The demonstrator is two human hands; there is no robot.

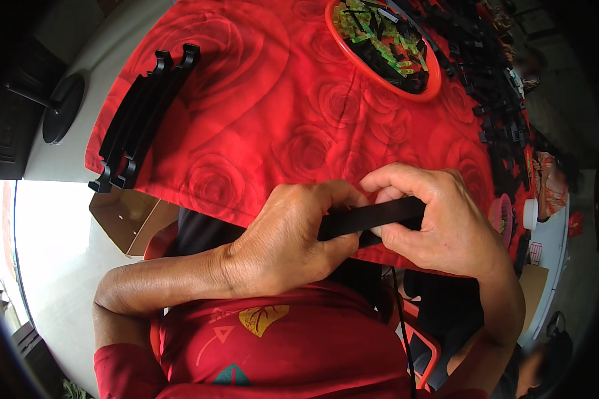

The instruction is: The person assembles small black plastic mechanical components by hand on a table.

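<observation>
Left hand [293, 233]: closed around the left end of a black bar [373, 218].
Right hand [439, 219]: gripping the right end of the bar, fingers bent.
Bar position: held between both hands, over the near edge of the red tablecloth [259, 133].
Left side: long black strips [140, 120] lying side by side on the cloth.
Far right: orange bowl [416, 97] containing green pieces [366, 33] and black pieces; black parts [492, 86] heaped beyond.
</observation>
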